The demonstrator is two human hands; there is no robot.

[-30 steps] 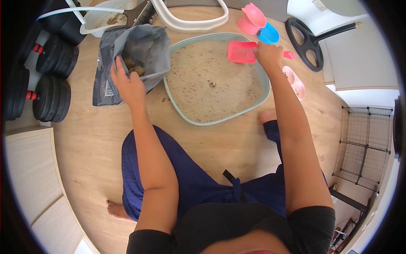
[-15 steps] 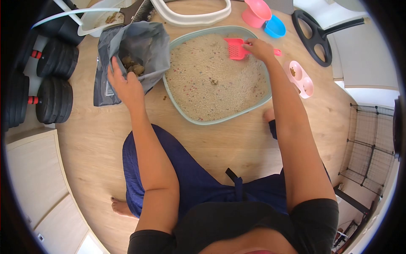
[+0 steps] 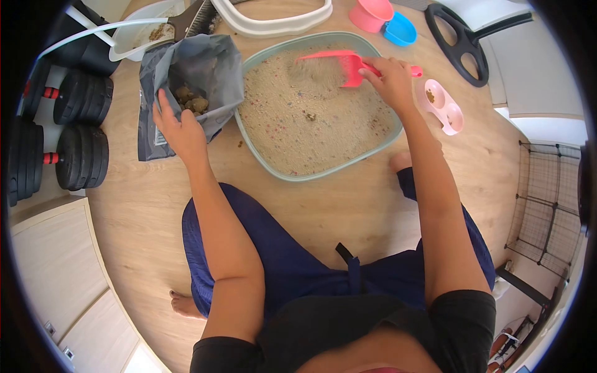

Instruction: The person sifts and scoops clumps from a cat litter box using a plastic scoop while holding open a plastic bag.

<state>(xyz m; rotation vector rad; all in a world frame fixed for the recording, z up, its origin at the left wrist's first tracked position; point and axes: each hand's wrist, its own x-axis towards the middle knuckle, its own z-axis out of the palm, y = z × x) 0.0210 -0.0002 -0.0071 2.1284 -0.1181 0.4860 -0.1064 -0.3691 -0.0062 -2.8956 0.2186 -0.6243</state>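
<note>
1. The person's right hand (image 3: 390, 81) is gripping a bright pink, slotted plastic scoop (image 3: 352, 66), its fingers closing around the handle, whose end is jutting out past the hand.
2. The scoop is sitting over the far right part of a pale green, rounded plastic tray (image 3: 283, 178); its blade is pointing left, and pale grains are blurring around it.
3. Beige granular litter (image 3: 298, 146), flecked with red and blue, is filling the tray, and a small brown clump (image 3: 310, 116) is lying near the middle.
4. The left hand (image 3: 181, 133) is touching the near left edge of an open, dark grey plastic bag (image 3: 225, 102), its fingers stretching out and slightly apart; whether they are pinching the edge, I cannot tell.
5. The bag is standing just left of the tray, and brownish lumps (image 3: 195, 104) are resting inside.
6. Beyond the tray, a white rounded plastic frame (image 3: 273, 28) is lying on the pale wood floor (image 3: 311, 214).
7. A pink plastic cup (image 3: 372, 13) and a blue plastic cup (image 3: 400, 31) are standing together at the far right, while a pale pink double bowl (image 3: 445, 112) is resting nearer, right of the tray.
</note>
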